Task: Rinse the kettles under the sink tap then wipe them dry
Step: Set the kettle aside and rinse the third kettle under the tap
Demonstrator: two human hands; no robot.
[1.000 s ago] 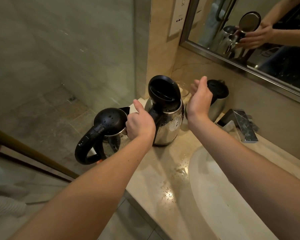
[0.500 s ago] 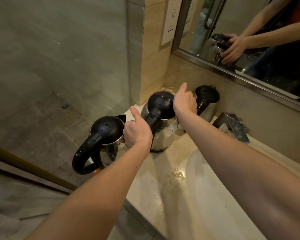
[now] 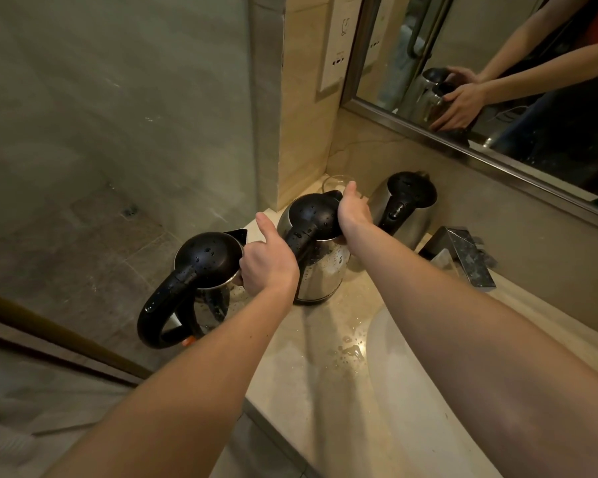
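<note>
Three steel kettles with black lids stand in a row on the wet stone counter (image 3: 301, 381). The left kettle (image 3: 204, 270) sits at the counter's edge, handle toward me. My left hand (image 3: 268, 267) grips the black handle of the middle kettle (image 3: 320, 274), thumb pointing up. My right hand (image 3: 354, 210) lies over the right side of that kettle's closed lid, fingers wrapping down its far side. The right kettle (image 3: 408, 205) stands untouched near the wall. All lids carry water drops.
A white sink basin (image 3: 428, 401) lies at the right with a square tap (image 3: 463, 257) behind it. A clear glass (image 3: 335, 182) stands in the corner behind the middle kettle. A mirror (image 3: 497, 81) hangs above. A glass shower partition (image 3: 118, 132) borders the counter's left.
The middle kettle's lid, open a second ago, is now closed under my right hand. That hand has slid to the lid's right side. My left hand has stayed on the handle.
</note>
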